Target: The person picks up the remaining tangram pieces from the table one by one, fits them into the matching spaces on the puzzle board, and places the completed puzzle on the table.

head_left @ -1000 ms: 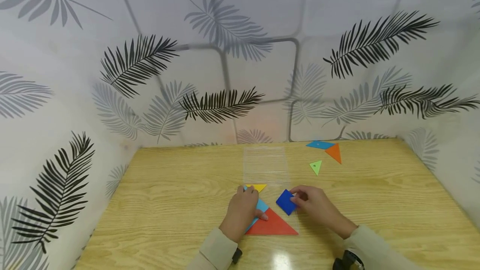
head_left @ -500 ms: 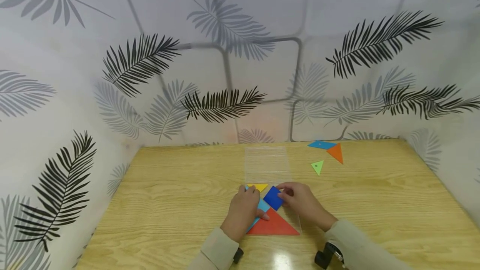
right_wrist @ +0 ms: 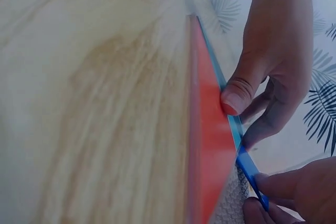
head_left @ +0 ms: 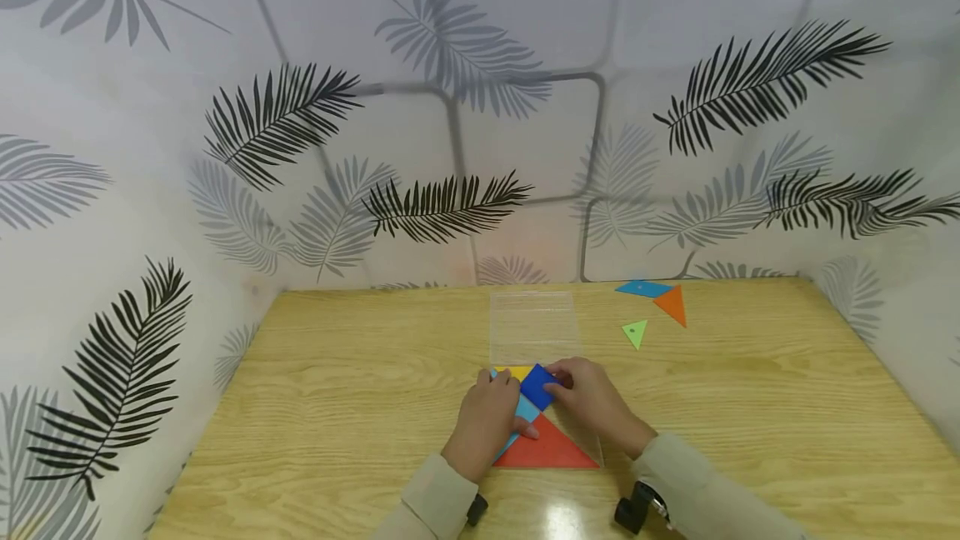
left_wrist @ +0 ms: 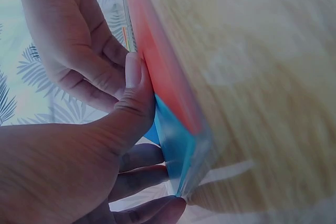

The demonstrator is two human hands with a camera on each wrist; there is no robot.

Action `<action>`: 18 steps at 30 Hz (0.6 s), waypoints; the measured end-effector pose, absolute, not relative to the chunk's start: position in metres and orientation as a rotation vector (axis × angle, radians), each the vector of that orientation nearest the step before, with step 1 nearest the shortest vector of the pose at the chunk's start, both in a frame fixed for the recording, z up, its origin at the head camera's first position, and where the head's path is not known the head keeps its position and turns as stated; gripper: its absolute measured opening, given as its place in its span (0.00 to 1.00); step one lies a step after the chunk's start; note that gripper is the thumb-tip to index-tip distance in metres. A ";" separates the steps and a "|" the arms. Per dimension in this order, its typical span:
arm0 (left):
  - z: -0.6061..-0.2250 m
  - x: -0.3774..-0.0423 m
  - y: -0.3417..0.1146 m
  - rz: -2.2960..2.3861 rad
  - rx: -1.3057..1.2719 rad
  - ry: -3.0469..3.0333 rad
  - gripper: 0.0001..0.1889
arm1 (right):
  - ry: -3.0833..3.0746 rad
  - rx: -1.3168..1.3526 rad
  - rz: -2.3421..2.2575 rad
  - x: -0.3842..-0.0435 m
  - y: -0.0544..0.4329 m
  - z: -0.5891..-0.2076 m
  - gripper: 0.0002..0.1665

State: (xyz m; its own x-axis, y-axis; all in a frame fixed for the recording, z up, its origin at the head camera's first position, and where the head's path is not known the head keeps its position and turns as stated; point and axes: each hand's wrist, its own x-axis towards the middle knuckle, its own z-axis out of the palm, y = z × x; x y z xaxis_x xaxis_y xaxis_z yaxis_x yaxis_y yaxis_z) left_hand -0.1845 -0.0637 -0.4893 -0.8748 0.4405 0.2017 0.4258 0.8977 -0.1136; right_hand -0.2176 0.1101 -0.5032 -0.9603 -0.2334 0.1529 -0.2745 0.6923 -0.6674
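Observation:
My right hand (head_left: pixel 594 400) pinches the edge of a dark blue square tile (head_left: pixel 537 388) between thumb and fingers. The tile overlaps a yellow piece (head_left: pixel 512 372) and meets the light blue piece (head_left: pixel 527 408). A large red triangle (head_left: pixel 546 445) lies nearest me, inside a clear shallow case (head_left: pixel 601 452). My left hand (head_left: pixel 486 422) rests across the light blue piece, which it partly covers. Its thumb (left_wrist: pixel 135 90) presses at the seam of red and light blue, and its fingertips (left_wrist: pixel 170 211) touch the far end of the light blue piece.
The case's clear lid (head_left: pixel 531 327) lies flat behind the pieces. At the back right are a blue parallelogram (head_left: pixel 642 289), an orange triangle (head_left: pixel 672 305) and a small green triangle (head_left: pixel 635 333). A leaf-patterned curtain (head_left: pixel 480 148) borders the wooden table (head_left: pixel 360 365).
My right hand has carried the dark blue square left and slightly away from me, up against the yellow and light blue pieces. The left hand has stayed in place.

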 end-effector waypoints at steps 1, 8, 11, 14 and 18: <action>-0.489 -0.184 -0.064 0.096 -0.658 -2.846 0.36 | -2.847 0.432 1.120 -0.218 0.109 -0.503 0.15; -0.490 -0.187 -0.063 0.113 -0.644 -2.892 0.38 | -2.863 0.505 1.073 -0.216 0.107 -0.504 0.19; -0.490 -0.187 -0.063 0.124 -0.639 -2.903 0.39 | -2.857 0.536 1.040 -0.213 0.106 -0.506 0.22; -0.489 -0.187 -0.062 0.146 -0.636 -2.916 0.39 | -2.859 0.540 1.004 -0.209 0.106 -0.508 0.26; -0.487 -0.186 -0.061 0.164 -0.634 -2.928 0.39 | -2.880 0.557 0.957 -0.205 0.105 -0.509 0.30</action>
